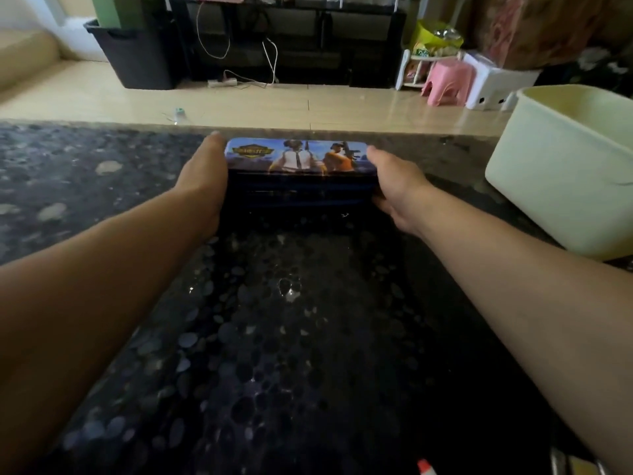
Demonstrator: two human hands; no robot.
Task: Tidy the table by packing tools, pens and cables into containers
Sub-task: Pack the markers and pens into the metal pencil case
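Left hand (205, 176) presses straight fingers against the closed pencil case (298, 156); right hand (394, 181) grips its other end, at the table's (102, 200) 12 o'clock edge. Tub (548, 173) at 2 o'clock. Probably nearly done: 2 items, red-tipped (424, 467) and metal (575, 462), remain at 5 o'clock.

A rectangular blue metal pencil tin (298, 156), game figures printed on its lid, lies flat and closed, long side across, at upper centre; a cream plastic tub (548, 186) stands upright, open-topped, at the right edge
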